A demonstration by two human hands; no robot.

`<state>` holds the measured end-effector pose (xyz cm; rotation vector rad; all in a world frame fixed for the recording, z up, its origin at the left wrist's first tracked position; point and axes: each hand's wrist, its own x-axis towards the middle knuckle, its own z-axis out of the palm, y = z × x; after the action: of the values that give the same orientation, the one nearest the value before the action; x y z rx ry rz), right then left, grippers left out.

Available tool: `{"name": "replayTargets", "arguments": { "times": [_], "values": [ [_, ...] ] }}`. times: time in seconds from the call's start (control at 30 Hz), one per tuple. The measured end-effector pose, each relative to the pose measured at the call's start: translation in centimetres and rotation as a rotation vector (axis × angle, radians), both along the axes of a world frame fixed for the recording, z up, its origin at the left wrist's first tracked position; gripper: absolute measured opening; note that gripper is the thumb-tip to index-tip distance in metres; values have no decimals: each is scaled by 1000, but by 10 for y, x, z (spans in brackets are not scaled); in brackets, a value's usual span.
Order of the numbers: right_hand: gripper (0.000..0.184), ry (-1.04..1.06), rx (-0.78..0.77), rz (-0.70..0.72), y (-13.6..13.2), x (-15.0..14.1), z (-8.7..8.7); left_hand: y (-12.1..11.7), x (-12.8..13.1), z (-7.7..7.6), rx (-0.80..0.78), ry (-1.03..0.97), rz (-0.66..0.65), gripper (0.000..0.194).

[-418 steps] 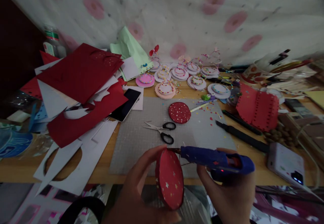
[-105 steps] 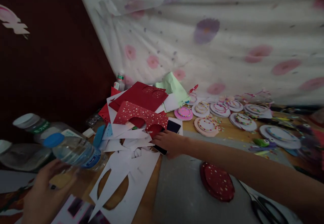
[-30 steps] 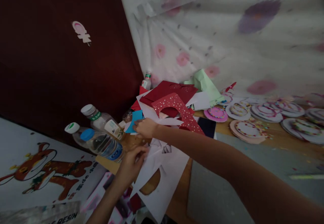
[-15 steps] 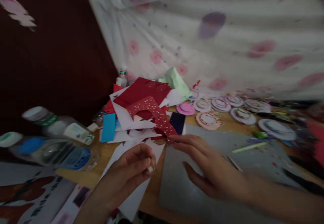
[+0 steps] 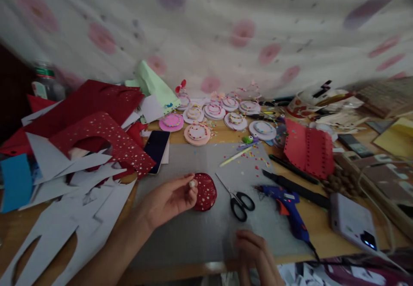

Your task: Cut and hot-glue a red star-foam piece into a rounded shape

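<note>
My left hand (image 5: 174, 200) is closed, with a small white piece (image 5: 192, 183) pinched at its fingertips; I cannot make out its kind. Just beyond those fingertips is a round dark red paper disc (image 5: 206, 193) with pale stars, which appears to lie on the grey mat (image 5: 180, 238). The fingers cover its left edge. My right hand (image 5: 256, 251) is low at the table's front edge, slightly blurred. Its fingers are loosely bent, and I see nothing in them. Black-handled scissors (image 5: 239, 204) lie on the mat above it. A blue glue gun (image 5: 288, 204) rests to its right.
Red starred paper (image 5: 106, 137) and white paper scraps (image 5: 87, 204) are heaped on the left. A dark phone (image 5: 157, 150) touches the heap. Several decorated paper discs (image 5: 197, 133) line the back. Red punched paper (image 5: 308, 148) and a pale power bank (image 5: 353, 221) are on the right.
The view has swung right, bringing the scissors, red disc and glue gun into sight. My right hand has left the starred red paper and dropped to the front edge. The left still pinches the white piece.
</note>
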<state>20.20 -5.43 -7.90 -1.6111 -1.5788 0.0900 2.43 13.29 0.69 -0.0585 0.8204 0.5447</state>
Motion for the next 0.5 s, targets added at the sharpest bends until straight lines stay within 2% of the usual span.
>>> {"name": "replayTargets", "arguments": {
  "times": [0.1,0.2,0.33,0.4,0.5],
  "values": [
    [19,-100,-37,35,26,23,6,1,8,-2,10,44,-17,25],
    [30,-202,-167,72,53,43,5,1,10,-2,46,96,-33,23],
    [30,-237,-247,83,65,51,-4,-1,12,-3,111,146,-46,13],
    [26,-196,-228,57,63,52,-7,-3,14,-5,260,245,-58,9],
    [25,-160,-167,-1,57,58,-10,-7,16,-10,660,594,-152,23]
  ]
}}
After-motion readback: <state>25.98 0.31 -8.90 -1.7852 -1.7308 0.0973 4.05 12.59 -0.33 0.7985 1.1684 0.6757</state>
